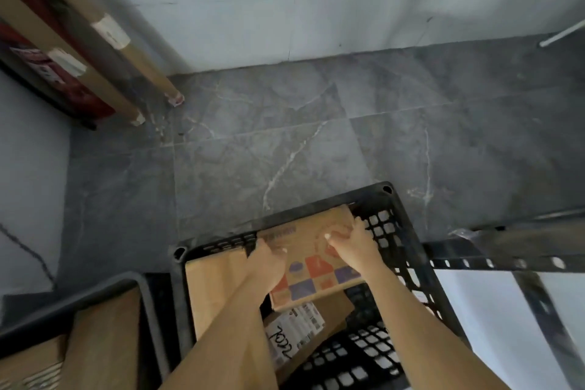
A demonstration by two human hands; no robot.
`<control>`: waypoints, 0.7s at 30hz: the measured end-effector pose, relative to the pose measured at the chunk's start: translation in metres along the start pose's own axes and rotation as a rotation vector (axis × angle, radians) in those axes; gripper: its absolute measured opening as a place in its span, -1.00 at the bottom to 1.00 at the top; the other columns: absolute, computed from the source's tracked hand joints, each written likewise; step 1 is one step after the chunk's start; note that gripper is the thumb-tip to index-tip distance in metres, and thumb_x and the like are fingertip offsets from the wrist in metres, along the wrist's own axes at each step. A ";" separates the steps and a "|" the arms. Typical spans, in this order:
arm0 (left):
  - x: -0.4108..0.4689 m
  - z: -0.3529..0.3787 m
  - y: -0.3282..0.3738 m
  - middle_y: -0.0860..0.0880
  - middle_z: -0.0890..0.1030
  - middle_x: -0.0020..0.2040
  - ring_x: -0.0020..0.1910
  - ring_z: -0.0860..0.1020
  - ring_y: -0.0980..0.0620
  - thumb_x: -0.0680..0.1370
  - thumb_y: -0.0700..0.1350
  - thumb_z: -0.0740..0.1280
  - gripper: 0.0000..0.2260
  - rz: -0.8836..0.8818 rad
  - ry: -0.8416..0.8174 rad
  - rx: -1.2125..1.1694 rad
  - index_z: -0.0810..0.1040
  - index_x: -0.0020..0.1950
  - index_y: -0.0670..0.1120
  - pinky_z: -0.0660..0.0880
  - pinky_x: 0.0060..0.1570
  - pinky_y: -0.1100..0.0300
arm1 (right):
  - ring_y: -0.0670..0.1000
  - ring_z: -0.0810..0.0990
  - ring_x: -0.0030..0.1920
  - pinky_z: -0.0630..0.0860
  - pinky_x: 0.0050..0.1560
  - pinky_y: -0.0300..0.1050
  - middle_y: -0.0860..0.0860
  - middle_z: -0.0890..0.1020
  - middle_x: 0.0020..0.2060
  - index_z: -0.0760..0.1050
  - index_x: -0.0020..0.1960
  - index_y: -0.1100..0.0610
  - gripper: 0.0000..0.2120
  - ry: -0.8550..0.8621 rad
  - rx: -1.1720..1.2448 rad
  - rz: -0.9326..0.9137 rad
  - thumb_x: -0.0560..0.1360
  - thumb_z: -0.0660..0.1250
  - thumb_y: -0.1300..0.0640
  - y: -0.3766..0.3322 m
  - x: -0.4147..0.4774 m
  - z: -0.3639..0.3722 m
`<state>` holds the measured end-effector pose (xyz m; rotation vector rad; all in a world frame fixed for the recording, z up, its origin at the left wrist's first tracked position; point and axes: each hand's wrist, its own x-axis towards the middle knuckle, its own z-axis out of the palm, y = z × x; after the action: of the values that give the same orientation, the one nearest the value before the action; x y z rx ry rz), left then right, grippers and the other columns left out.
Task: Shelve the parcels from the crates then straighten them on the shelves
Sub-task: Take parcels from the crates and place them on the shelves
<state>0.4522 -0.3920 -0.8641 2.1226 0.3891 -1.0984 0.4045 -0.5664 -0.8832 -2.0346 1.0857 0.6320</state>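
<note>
We see a dark grey marbled tile floor (316, 136) carrying everything. On it stands a black lattice crate (384, 228), and just left of it a grey bin (148, 294). Two long cardboard tubes (139, 73) stand on it at the far left, leaning in the corner.

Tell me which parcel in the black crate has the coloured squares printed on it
It is the box held by both the left hand and the right hand, uppermost in the black crate. The parcel beneath shows only a white label with handwriting.
</note>
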 end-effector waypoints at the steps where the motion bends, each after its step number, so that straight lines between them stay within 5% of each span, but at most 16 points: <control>1: 0.009 0.007 -0.002 -0.19 0.51 0.23 0.02 0.54 -0.10 0.62 -0.08 0.21 -0.48 -0.016 0.024 -0.023 0.10 0.49 -0.24 0.41 -0.21 0.21 | 0.23 0.29 0.45 0.33 0.38 0.19 0.16 0.25 0.50 -0.05 0.58 0.12 -0.08 0.019 -0.019 0.000 0.45 0.33 -0.27 0.004 0.008 0.005; 4: 0.017 0.013 -0.005 -0.13 0.52 -0.03 -0.16 0.50 -0.05 0.59 -0.08 0.23 -0.45 -0.069 0.099 -0.102 0.09 0.46 -0.29 0.43 -0.27 0.15 | 0.19 0.44 0.33 0.45 0.25 0.16 0.12 0.42 0.38 0.13 0.50 0.10 -0.13 0.073 -0.043 -0.002 0.40 0.28 -0.39 0.007 0.012 0.005; 8: -0.014 -0.006 0.005 -0.18 0.53 0.16 -0.05 0.56 -0.10 0.58 0.09 0.22 -0.46 -0.148 0.104 -0.260 0.28 0.42 -0.22 0.55 -0.02 0.07 | 0.12 0.51 0.17 0.47 0.12 0.06 0.09 0.51 0.22 0.23 0.40 0.14 -0.23 0.067 0.088 -0.012 0.45 0.23 -0.39 -0.008 -0.030 -0.026; 12: -0.081 -0.049 0.040 -0.15 0.61 -0.02 -0.10 0.57 -0.11 0.56 0.26 0.14 -0.46 -0.108 0.150 -0.321 0.50 0.14 -0.22 0.51 -0.02 0.09 | 0.05 0.50 0.02 0.45 0.03 0.03 0.05 0.52 0.06 0.31 0.25 0.16 -0.29 0.130 0.244 -0.048 0.42 0.21 -0.42 -0.044 -0.107 -0.093; 15: -0.146 -0.091 0.080 -0.09 0.55 -0.25 -0.23 0.58 -0.10 0.54 0.30 0.14 -0.53 0.017 0.199 -0.379 0.38 -0.06 -0.13 0.51 -0.21 0.04 | 0.04 0.60 -0.08 0.59 0.02 0.14 0.04 0.56 -0.08 0.34 0.07 0.14 -0.39 0.189 0.385 -0.078 0.41 0.29 -0.39 -0.078 -0.163 -0.145; 19: -0.236 -0.149 0.134 -0.05 0.48 -0.16 -0.17 0.52 -0.04 0.60 0.03 0.24 -0.78 0.169 0.242 -0.456 0.27 -0.08 -0.06 0.49 -0.18 0.00 | 0.03 0.66 -0.04 0.63 0.02 0.09 0.04 0.60 0.07 0.36 0.23 0.11 -0.42 0.144 0.631 -0.182 0.39 0.46 -0.19 -0.127 -0.238 -0.211; 21: -0.273 -0.177 0.155 -0.03 0.50 0.02 0.00 0.51 -0.03 0.60 -0.09 0.26 -0.84 0.229 0.199 -0.529 0.30 0.10 -0.05 0.48 -0.05 0.04 | 0.03 0.64 0.10 0.59 0.15 0.08 0.02 0.58 0.21 0.35 0.39 0.07 -0.29 0.097 0.709 -0.264 0.36 0.50 -0.16 -0.147 -0.271 -0.243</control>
<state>0.4793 -0.3626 -0.5056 1.7495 0.4576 -0.5734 0.4076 -0.5704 -0.4905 -1.5463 0.9006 -0.0053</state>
